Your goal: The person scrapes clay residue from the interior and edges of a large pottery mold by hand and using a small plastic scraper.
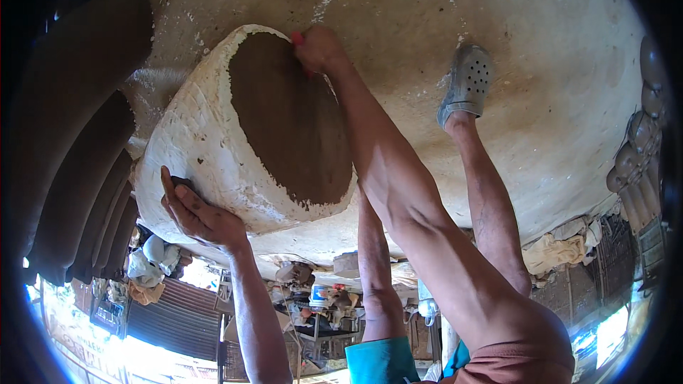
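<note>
A large white plaster mould (pixel 192 135) with a rounded outside lies tilted on the floor. Dark brown clay (pixel 284 128) covers its oval face, with a ragged edge along the white rim. My right hand (pixel 321 50) is closed round a small red tool (pixel 297 39) at the upper right edge of the clay; most of the tool is hidden by the fingers. Against the mould's lower left side rests my left hand (pixel 203 219), with a small dark lump (pixel 183 183), apparently clay, between thumb and fingers.
Several long, dark curved pieces (pixel 85 121) stand in a row at the left. My foot in a grey clog (pixel 469 82) is planted right of the mould on the stained floor (pixel 555 121). More dark moulded shapes (pixel 644 131) line the far right. Cloths (pixel 562 249) lie lower right.
</note>
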A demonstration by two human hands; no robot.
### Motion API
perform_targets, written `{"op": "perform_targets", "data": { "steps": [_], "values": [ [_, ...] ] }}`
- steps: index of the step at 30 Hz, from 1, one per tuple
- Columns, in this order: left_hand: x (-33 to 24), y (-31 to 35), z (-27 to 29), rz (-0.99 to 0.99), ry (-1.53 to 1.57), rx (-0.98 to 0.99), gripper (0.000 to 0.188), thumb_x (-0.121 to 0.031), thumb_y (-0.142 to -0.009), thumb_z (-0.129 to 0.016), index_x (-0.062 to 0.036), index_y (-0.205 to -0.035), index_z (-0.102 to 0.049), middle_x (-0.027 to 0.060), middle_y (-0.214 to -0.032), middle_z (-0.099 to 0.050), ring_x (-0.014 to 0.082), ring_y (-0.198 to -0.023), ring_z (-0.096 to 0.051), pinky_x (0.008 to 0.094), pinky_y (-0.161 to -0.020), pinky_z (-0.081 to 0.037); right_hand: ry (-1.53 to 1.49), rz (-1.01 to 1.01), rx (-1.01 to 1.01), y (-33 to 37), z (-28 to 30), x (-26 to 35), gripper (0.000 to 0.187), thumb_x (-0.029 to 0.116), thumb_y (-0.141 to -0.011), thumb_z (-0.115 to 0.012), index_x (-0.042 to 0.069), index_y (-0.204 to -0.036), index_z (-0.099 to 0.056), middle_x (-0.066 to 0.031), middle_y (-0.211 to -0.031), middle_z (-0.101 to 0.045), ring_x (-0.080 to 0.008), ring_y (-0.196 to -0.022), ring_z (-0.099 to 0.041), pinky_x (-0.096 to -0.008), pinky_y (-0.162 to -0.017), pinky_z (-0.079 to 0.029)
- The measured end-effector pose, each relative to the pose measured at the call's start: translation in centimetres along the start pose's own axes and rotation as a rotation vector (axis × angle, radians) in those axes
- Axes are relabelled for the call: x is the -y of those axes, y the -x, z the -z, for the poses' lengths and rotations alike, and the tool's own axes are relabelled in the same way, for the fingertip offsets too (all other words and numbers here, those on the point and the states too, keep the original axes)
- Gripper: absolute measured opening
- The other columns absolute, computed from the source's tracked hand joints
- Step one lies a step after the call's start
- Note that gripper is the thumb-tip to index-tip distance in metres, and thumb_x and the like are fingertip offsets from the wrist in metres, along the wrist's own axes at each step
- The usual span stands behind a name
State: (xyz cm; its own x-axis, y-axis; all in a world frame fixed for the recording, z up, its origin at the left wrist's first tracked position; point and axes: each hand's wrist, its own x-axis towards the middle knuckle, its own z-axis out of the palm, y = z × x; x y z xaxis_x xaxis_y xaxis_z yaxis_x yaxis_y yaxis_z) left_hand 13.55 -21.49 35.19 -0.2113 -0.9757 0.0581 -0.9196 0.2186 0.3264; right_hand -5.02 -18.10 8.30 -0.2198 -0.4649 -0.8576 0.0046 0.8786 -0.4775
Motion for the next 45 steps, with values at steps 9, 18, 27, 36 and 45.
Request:
{"op": "perform_targets", "data": {
  "steps": [9, 18, 27, 36, 45],
  "values": [
    [0.1, -0.1, 0.2, -0.026, -0.057, 0.024, 0.045, -0.030, -0.110, -0.039, -0.0033, -0.139, -0.062, 0.0112, -0.106, -0.057, 0.0223, -0.094, -0.057, 0.0367, -0.081, -0.047, -0.095, 0.467, -0.152, 4.6, 3.0, 5.4, 0.028, 0.016, -0.079, -0.068, 0.001, -0.101, -0.074, -0.0262, -0.100, -0.071, -0.0445, -0.101, -0.067, -0.0485, -0.094, -0.053],
    [-0.4, -0.3, 0.5, 0.027, -0.027, 0.040, 0.045, -0.030, -0.111, -0.039, -0.0020, -0.139, -0.061, 0.0137, -0.111, -0.059, 0.0238, -0.098, -0.058, 0.0372, -0.086, -0.048, -0.061, 0.472, -0.271, 3.9, 3.2, 3.4, 0.030, 0.009, -0.079, -0.064, 0.001, -0.106, -0.073, -0.0252, -0.092, -0.071, -0.0438, -0.087, -0.069, -0.0490, -0.081, -0.054],
    [-0.2, -0.3, 0.2, -0.035, -0.042, 0.012, 0.044, -0.030, -0.110, -0.040, -0.0024, -0.137, -0.063, 0.0141, -0.111, -0.059, 0.0247, -0.099, -0.058, 0.0380, -0.087, -0.048, -0.280, 0.808, -0.245, 12.7, 2.2, 3.9, 0.030, -0.002, -0.073, -0.063, 0.005, -0.100, -0.073, -0.0173, -0.096, -0.068, -0.0390, -0.094, -0.066, -0.0467, -0.086, -0.055],
    [-0.4, -0.4, 0.2, -0.024, -0.035, 0.006, 0.043, -0.028, -0.110, -0.040, -0.0032, -0.136, -0.063, 0.0143, -0.110, -0.060, 0.0255, -0.100, -0.059, 0.0381, -0.088, -0.048, -0.083, 0.518, -0.344, 12.5, 3.7, -2.0, 0.029, 0.006, -0.078, -0.066, 0.008, -0.105, -0.076, -0.0151, -0.096, -0.070, -0.0353, -0.091, -0.067, -0.0457, -0.086, -0.054],
    [0.7, -0.4, 0.4, -0.028, -0.018, -0.008, 0.042, -0.029, -0.110, -0.042, -0.0021, -0.132, -0.067, 0.0162, -0.119, -0.062, 0.0268, -0.104, -0.059, 0.0414, -0.092, -0.046, -0.306, 0.792, -0.254, 13.5, 0.0, -0.5, 0.035, -0.005, -0.078, -0.062, 0.008, -0.107, -0.075, -0.0158, -0.107, -0.069, -0.0387, -0.101, -0.066, -0.0455, -0.092, -0.054]
  ]
}}
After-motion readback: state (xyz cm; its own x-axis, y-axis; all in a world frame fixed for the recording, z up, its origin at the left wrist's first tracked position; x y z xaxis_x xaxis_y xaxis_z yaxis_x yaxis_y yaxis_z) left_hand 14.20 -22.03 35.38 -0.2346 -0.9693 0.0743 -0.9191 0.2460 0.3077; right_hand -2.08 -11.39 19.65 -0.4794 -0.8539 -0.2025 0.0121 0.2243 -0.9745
